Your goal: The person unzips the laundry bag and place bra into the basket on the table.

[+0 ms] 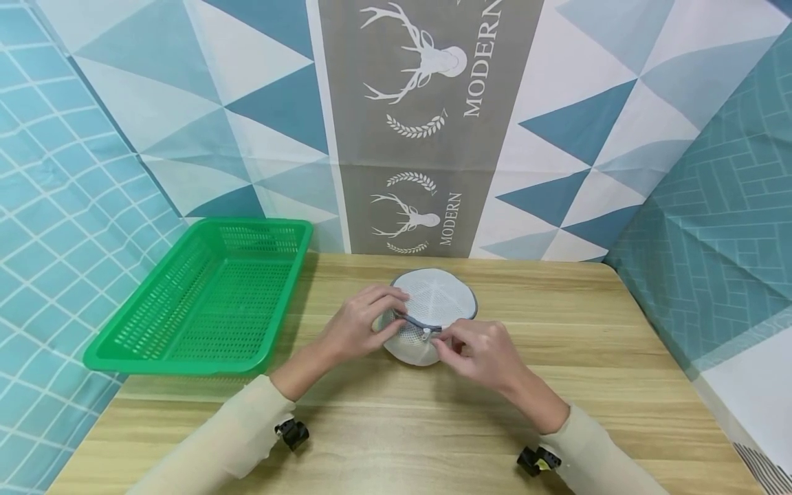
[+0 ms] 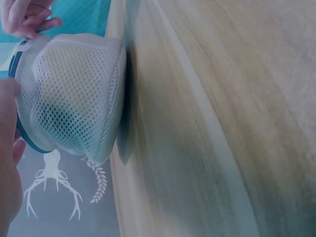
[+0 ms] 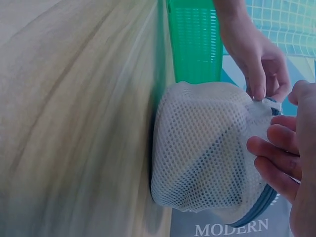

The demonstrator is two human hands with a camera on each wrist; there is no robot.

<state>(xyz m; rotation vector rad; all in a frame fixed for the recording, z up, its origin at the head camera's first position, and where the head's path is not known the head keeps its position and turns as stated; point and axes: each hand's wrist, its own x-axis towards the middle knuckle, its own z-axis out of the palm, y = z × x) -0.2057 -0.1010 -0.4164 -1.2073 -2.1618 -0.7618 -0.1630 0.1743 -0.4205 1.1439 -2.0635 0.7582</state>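
Observation:
A round white mesh laundry bag (image 1: 416,352) with a grey-blue zipper edge stands on the wooden table. Its mesh lid (image 1: 436,294) tilts up at the back, and a pale zipper slider (image 1: 425,334) shows at the front of the rim. My left hand (image 1: 366,322) pinches the left side of the rim between thumb and fingers. On the other side, my right hand (image 1: 481,349) pinches the zipper edge beside the slider. Both wrist views show the bag's mesh wall (image 2: 74,94) bulging, with fingertips (image 3: 259,145) of the right hand against its upper edge.
A green plastic basket (image 1: 272,344) with slatted sides stands at the table's left. Behind the table hangs a patterned cloth (image 1: 408,151) with deer heads and triangles. Each sleeve carries a small black device, such as the one on the left cuff (image 1: 292,433).

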